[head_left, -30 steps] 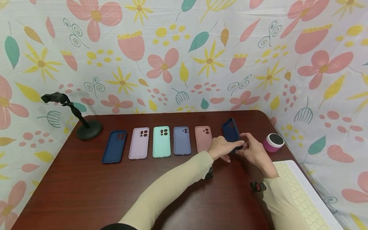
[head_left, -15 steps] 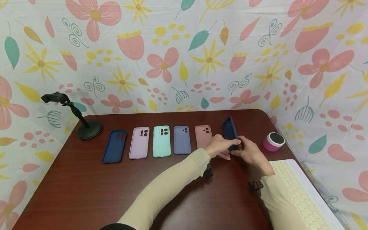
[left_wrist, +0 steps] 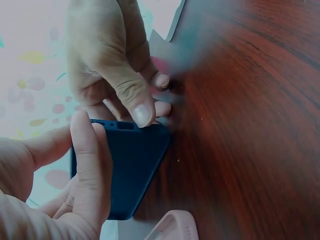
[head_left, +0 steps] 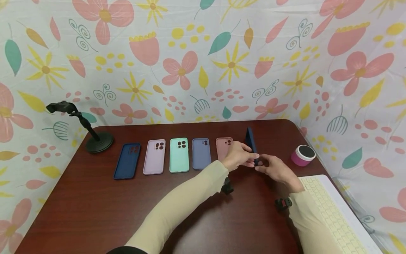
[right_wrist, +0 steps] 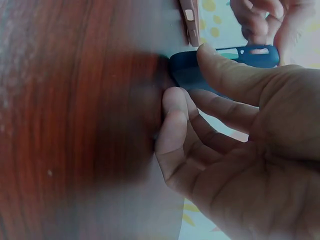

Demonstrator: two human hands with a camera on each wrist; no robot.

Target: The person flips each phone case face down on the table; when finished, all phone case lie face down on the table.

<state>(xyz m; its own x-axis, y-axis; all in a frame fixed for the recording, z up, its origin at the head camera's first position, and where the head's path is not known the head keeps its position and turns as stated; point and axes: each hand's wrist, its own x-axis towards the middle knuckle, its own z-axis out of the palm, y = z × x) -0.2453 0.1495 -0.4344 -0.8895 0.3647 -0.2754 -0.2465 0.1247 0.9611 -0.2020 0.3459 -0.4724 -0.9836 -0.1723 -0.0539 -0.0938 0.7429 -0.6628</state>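
Observation:
A dark blue phone case (head_left: 250,139) stands on its long edge at the right of the table, seen nearly edge-on in the head view. My left hand (head_left: 237,155) pinches its near end between thumb and fingers. In the left wrist view the case's flat face (left_wrist: 131,172) and the cutouts along its short end show. My right hand (head_left: 280,171) has its thumb (right_wrist: 220,67) on that end's corner, with the fingers curled behind it. A pink phone case (head_left: 222,146) lies just left of the left hand, partly covered by it.
Leftward in a row lie a grey-blue case (head_left: 201,153), a mint case (head_left: 179,155), a lilac case (head_left: 154,157) and another dark blue case (head_left: 127,161). A black stand (head_left: 99,142) is at the far left. Right are a pink-and-white jar (head_left: 303,155) and a keyboard (head_left: 336,208).
The blue case has turned from showing its broad face to nearly edge-on in the head view. Both hands have shifted slightly left with it.

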